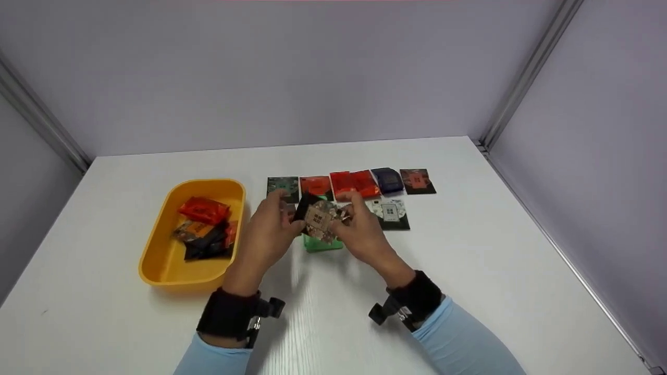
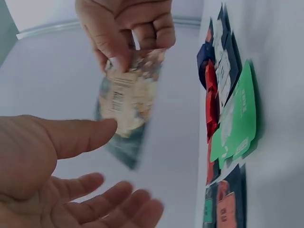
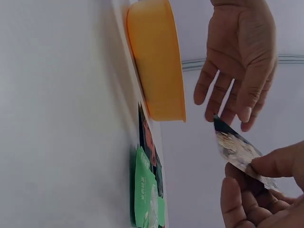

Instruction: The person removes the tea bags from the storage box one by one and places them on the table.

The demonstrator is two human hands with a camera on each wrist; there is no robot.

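My right hand [image 1: 360,229] pinches one end of a small flat packet [image 3: 235,149] between thumb and curled fingers. The packet has a tan patterned face with a printed label and a dark end, and it is held up above the table. Beside its dark end is my left hand [image 1: 268,229], fingers fairly straight and spread; in the left wrist view its thumb [image 2: 90,135] overlaps the packet. Under the hands lie green packets [image 2: 240,114], partly hidden in the head view. Just right of them sits a white-and-black packet [image 1: 391,213].
A yellow bin [image 1: 156,268] on the left holds red packets [image 1: 204,210] and dark ones [image 1: 208,249]. Across the back run a dark green packet [image 1: 283,186], red packets [image 1: 354,184], a navy stack [image 1: 388,180] and a black-and-red packet [image 1: 417,181]. Walls enclose the white table [image 1: 469,291].
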